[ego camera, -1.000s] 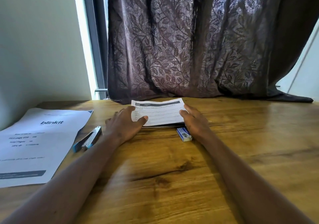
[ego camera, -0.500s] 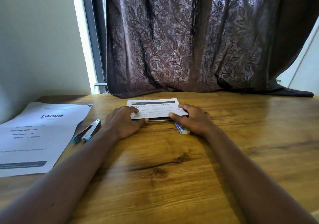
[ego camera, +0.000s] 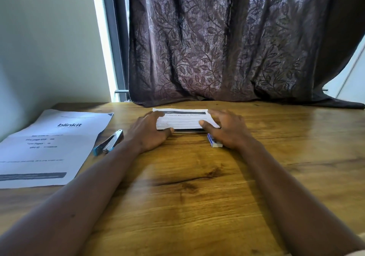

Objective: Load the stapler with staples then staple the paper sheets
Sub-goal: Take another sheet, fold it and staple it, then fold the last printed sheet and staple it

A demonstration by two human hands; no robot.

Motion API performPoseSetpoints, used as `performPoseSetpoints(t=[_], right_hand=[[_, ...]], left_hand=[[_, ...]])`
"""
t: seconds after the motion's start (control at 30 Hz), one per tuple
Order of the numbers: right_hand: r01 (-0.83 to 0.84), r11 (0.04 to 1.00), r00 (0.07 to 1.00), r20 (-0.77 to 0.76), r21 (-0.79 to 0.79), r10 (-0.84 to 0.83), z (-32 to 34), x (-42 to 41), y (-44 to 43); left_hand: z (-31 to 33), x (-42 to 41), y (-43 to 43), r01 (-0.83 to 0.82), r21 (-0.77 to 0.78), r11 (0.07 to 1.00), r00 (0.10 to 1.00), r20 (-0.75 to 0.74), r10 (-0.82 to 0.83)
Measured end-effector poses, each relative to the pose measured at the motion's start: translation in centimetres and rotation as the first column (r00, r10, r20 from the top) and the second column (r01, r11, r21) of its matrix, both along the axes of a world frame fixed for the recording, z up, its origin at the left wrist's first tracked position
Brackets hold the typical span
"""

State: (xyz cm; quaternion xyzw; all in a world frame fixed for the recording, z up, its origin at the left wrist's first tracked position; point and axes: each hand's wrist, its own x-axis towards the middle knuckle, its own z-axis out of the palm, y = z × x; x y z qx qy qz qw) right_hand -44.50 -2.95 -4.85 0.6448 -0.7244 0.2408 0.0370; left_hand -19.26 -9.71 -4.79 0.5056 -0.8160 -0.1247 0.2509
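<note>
A small stack of printed paper sheets lies on the wooden table near its far edge. My left hand grips the stack's left end, thumb along the front edge. My right hand holds the right end, thumb on top of the sheets. A blue and silver stapler lies on the table, apart from my left wrist on its left side. A small blue and white staple box sits just in front of the stack, partly hidden under my right hand.
A large printed sheet marked "blinkit" lies flat at the table's left side. A dark patterned curtain hangs behind the far edge, its hem resting on the tabletop. A pale wall closes the left side.
The paper stack, tilted up a second ago, now lies lower and flatter. My right thumb has moved onto the top of the sheets. Stapler and staple box have not moved.
</note>
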Motion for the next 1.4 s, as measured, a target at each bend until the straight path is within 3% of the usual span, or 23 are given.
performPoseSetpoints(t=[0.13, 0.23, 0.37, 0.53, 0.7, 0.87, 0.97, 1.13, 1.4], right_hand=[[-0.090, 0.964, 0.996, -0.003, -0.250, 0.092, 1.2, 3.1, 1.7], [-0.193, 0.931, 0.973, 0.065, -0.311, 0.223, 1.1, 6.9, 3.4], [-0.309, 0.917, 0.938, 0.078, -0.252, 0.338, 0.3, 11.9, 4.4], [-0.375, 0.920, 0.926, 0.010, -0.116, 0.378, -0.3, 17.1, 2.7], [-0.399, 0.914, 0.917, -0.060, -0.075, 0.395, -0.2, 20.8, 0.4], [-0.412, 0.909, 0.911, -0.034, -0.072, 0.410, -0.8, 21.5, -1.0], [-0.427, 0.902, 0.904, -0.017, -0.063, 0.427, -0.8, 21.1, -1.2], [-0.437, 0.899, 0.899, 0.019, -0.032, 0.438, -0.9, 20.8, -1.4], [-0.419, 0.908, 0.907, 0.039, -0.012, 0.419, -1.1, 20.4, -1.3]], left_hand=[[1.3, 1.5, 1.9, 0.048, -0.179, 0.983, 0.993, -0.094, -0.066], [2.5, 4.3, 3.8, 0.004, -0.246, 0.969, 0.995, -0.100, -0.029], [2.9, 10.7, 5.5, -0.163, -0.293, 0.942, 0.979, -0.164, 0.119], [2.4, 18.1, 4.7, -0.312, -0.149, 0.938, 0.948, -0.120, 0.296], [2.5, 22.3, 1.5, -0.228, -0.042, 0.973, 0.974, -0.002, 0.228], [1.0, 23.2, -1.0, -0.450, -0.059, 0.891, 0.868, 0.207, 0.452], [-0.1, 22.7, -1.1, -0.487, 0.048, 0.872, 0.819, 0.372, 0.437], [0.3, 21.0, -0.4, -0.487, -0.007, 0.873, 0.843, 0.257, 0.472], [1.1, 21.3, 0.2, -0.647, -0.015, 0.763, 0.747, 0.192, 0.637]])
